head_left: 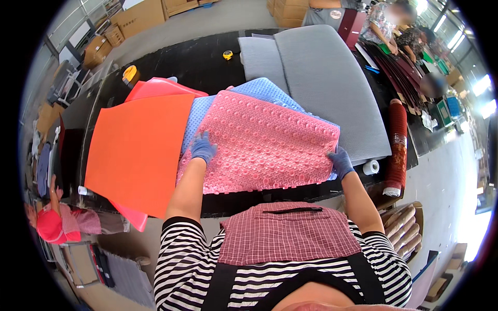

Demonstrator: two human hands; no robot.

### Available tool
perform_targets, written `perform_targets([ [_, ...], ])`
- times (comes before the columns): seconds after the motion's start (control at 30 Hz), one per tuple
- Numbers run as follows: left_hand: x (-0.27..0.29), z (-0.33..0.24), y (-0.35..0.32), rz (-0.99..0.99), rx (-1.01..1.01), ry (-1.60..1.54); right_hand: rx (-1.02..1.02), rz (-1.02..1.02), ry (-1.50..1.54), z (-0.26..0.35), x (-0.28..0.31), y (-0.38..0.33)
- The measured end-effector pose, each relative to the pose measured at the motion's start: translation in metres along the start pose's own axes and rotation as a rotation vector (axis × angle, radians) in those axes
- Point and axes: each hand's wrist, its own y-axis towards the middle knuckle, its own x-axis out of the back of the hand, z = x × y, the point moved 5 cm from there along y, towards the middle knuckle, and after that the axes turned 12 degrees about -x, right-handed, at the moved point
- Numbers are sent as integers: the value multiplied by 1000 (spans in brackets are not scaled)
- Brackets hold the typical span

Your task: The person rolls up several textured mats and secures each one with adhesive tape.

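Bright daylight, window glare right; fisheye edges bent, perhaps soft.

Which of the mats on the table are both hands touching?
The pink studded mat, topmost; left hand rests on it, right hand grips its edge, unlike the blue mat beneath.

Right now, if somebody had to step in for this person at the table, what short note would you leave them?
Left hand: gloved, resting flat on the left part of the pink bumpy mat.
Right hand: gloved, gripping that mat's right edge.
The pink mat lies on top of a blue bumpy mat; smooth orange sheet to the left, grey mats behind, all on the black table.
Done: pink mat sits on the pile.
Left: it lies skewed over the blue one, edges not lined up.
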Motion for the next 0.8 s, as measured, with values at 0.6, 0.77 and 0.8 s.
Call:
perform_targets([
  [0.6,34,11,59,112,111,-687,60,-53,52,-1,5,-25],
  [0.77,16,11,49,-79,-54,-822,-51,-112,138,-28,20,-15],
  [0.8,17,12,43,-145,-27,-933,-49,-231,33,-15,13,-20],
])
